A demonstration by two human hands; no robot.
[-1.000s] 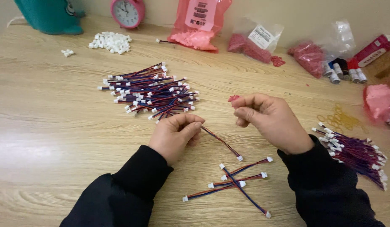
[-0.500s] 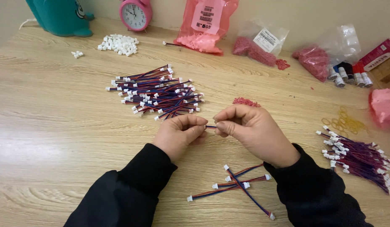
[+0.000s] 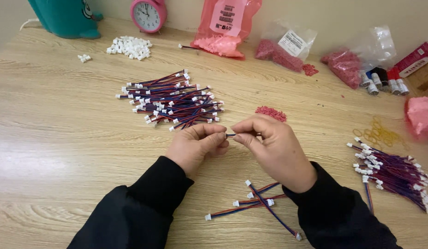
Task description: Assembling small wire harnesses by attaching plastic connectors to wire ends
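— What's the surface like from your feed?

— Pale wooden tabletop (image 3: 57, 138), with a beige wall behind it. I see both hands meeting at the middle: my left hand (image 3: 195, 147) and right hand (image 3: 274, 147) each pinch one end of a short wire lead (image 3: 231, 135). Only a small stretch of it shows between the fingertips.

— Which way does it run?

— Its long axis lies roughly level, left to right across the view, just above the table. Both hands are closed on it.

— Any change from a second ago?

— Yes. Then the lead hung slanting from the left hand alone, its white plug down near the table, and the right hand was apart. Now the hands have closed together.

— And the packages?

— Along the back edge: a pink bag with a white label (image 3: 225, 25), a clear bag of red pieces (image 3: 285, 48) with a white label, another clear bag (image 3: 357, 62), and a red box (image 3: 414, 60) at far right. A pink alarm clock (image 3: 148, 14) stands beside a teal object (image 3: 66, 17). Large heap of leads (image 3: 172, 101) lies ahead of the hands, a bundle (image 3: 394, 173) to the right, a few loose leads (image 3: 255, 203) below.
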